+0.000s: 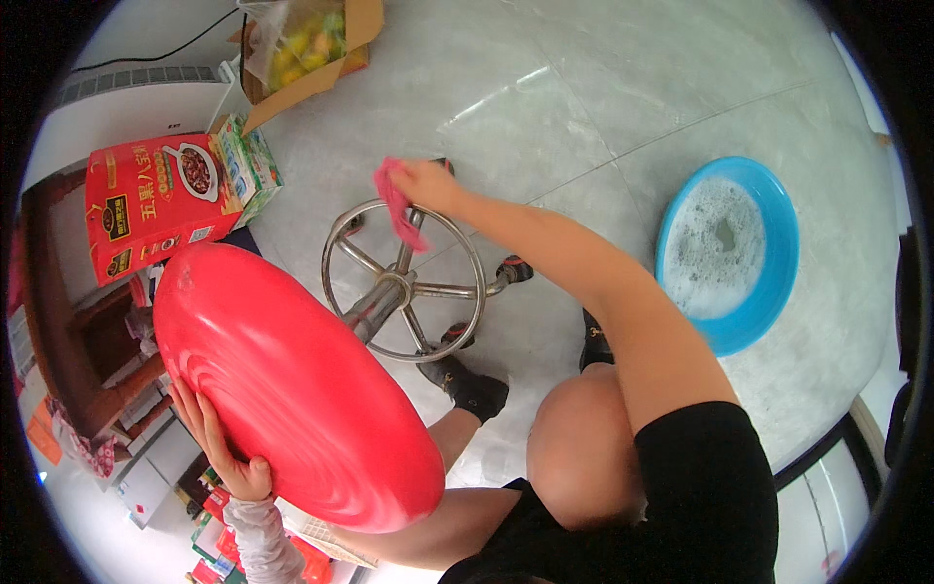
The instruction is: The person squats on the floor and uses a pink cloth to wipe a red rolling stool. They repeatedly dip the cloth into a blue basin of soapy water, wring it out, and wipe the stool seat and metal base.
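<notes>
A swivel stool with a round red padded seat is tilted over on the left. Its metal base with a chrome foot ring and casters points away from me. My left hand lies against the outer face of the seat, fingers spread, below a pale sleeve. My right hand holds a pink cloth at the far side of the foot ring; the cloth hangs over the ring and a base leg. To the right stands a blue plastic basin with sudsy water.
A red printed carton and a green box stand at left, beside brown wooden furniture. An open cardboard box with bagged yellow-green fruit is at the top. My black shoes are near the stool's casters on the grey tiled floor.
</notes>
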### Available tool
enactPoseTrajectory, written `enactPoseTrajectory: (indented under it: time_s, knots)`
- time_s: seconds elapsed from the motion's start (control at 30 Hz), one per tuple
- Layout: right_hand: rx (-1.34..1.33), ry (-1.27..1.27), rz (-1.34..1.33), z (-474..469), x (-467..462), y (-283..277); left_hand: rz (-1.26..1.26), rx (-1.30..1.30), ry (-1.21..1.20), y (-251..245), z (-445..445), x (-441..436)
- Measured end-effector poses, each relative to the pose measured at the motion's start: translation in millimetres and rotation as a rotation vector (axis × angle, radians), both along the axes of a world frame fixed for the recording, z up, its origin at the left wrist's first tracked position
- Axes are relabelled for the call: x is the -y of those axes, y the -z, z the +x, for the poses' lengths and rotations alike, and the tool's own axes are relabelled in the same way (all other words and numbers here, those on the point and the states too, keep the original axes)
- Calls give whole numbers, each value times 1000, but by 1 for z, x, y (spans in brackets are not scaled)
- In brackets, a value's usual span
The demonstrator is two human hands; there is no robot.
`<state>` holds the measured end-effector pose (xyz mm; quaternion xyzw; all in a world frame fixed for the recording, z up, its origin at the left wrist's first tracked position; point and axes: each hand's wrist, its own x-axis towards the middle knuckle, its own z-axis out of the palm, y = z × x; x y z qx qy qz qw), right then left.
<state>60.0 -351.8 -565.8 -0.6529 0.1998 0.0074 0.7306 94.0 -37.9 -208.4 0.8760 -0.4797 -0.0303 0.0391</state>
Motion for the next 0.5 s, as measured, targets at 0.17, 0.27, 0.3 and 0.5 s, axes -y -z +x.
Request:
enactPoseTrajectory:
  time_s: [0.17, 0.27, 0.3, 0.5]
  knots:
    - [157, -101, -247, -17, 4, 40, -23, -10, -2, 1, 4, -1]
    - [254, -385, -193, -16, 24, 64, -33, -10, 38, -1, 5, -6]
    - [245, -377, -394, -13, 34, 72, -28, -15, 41, 0, 8, -5]
    - [-146, -55, -630, 21, 66, 68, -29, -2, 22, -1, 10, -8]
